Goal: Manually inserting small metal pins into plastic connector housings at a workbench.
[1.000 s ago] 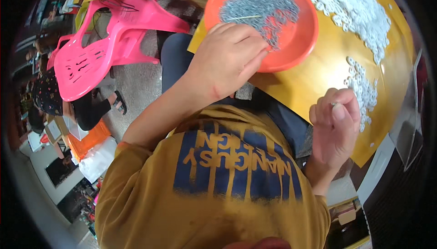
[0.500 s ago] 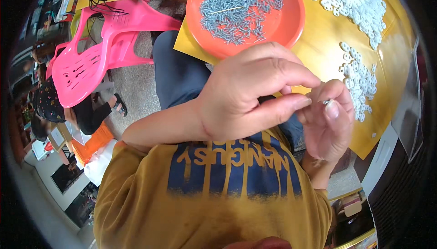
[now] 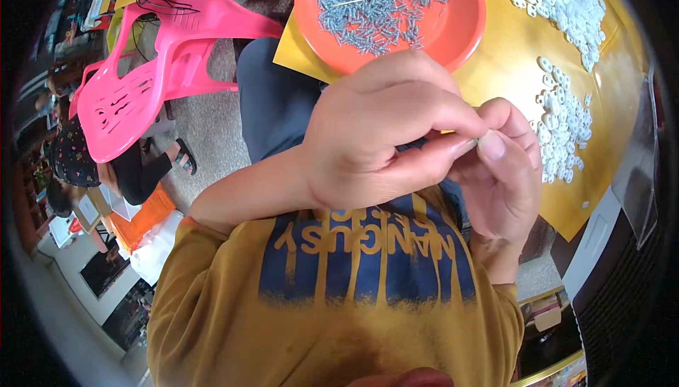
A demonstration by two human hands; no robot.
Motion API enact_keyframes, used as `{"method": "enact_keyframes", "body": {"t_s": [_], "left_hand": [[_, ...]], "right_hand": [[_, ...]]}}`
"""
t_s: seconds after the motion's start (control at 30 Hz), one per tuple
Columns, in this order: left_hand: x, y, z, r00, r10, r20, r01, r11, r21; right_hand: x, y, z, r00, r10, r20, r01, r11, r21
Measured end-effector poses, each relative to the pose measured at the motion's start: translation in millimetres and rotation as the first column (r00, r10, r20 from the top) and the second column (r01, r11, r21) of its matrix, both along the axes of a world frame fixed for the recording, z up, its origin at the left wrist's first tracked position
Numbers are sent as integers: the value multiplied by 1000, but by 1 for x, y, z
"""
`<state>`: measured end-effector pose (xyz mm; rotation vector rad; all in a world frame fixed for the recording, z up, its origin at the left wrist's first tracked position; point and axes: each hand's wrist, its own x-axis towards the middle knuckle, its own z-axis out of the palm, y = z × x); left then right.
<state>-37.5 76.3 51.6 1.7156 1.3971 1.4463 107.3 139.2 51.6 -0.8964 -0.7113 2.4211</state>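
My left hand [image 3: 385, 132] reaches across from the left, its thumb and index finger closed in a pinch. Those fingertips meet the thumb and index finger of my right hand [image 3: 503, 171], also pinched together. Whatever lies between them is nearly all covered; a small metal piece showed at my right fingertips a moment earlier. Just beyond my left hand stands a round orange-red basin [image 3: 463, 40] holding a heap of small silver screws [image 3: 375, 8], with a thin pale stick [image 3: 359, 1] across them. Beside my right hand lies a small pile of white plastic pieces with holes [image 3: 562, 129].
A larger heap of the white pieces [image 3: 559, 5] covers the far right of the yellow tabletop [image 3: 506, 79]. A clear plastic sheet [image 3: 636, 175] hangs at its right edge. Left stand a pink plastic chair [image 3: 124, 107] and, behind it, another person [image 3: 74, 150].
My hands have come together, so the fingertips touch and cover the metal piece that showed in my right hand. The view has shifted slightly; basin and piles look otherwise the same.
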Motion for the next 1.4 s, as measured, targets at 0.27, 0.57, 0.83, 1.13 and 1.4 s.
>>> {"method": "enact_keyframes", "body": {"t_s": [0.27,0.57,0.83,1.13,1.4], "left_hand": [[-5,-6,10,948,2,319,16,998,-53],[-13,-5,9,997,18,79,-7,991,-136],[-12,-5,7,995,41,-88,-58,978,-201],[1,-20,-7,859,204,-470,-89,963,255],[2,-18,-13,859,159,-487,-137,987,81]], "right_hand": [[-10,0,6,973,93,-210,-90,996,22],[-10,0,4,992,122,-40,-120,991,59],[-11,-3,-8,997,69,17,-69,998,9],[-22,0,-2,967,-112,-229,67,978,-199],[-29,-10,-8,935,-75,-346,37,993,-116]]}}
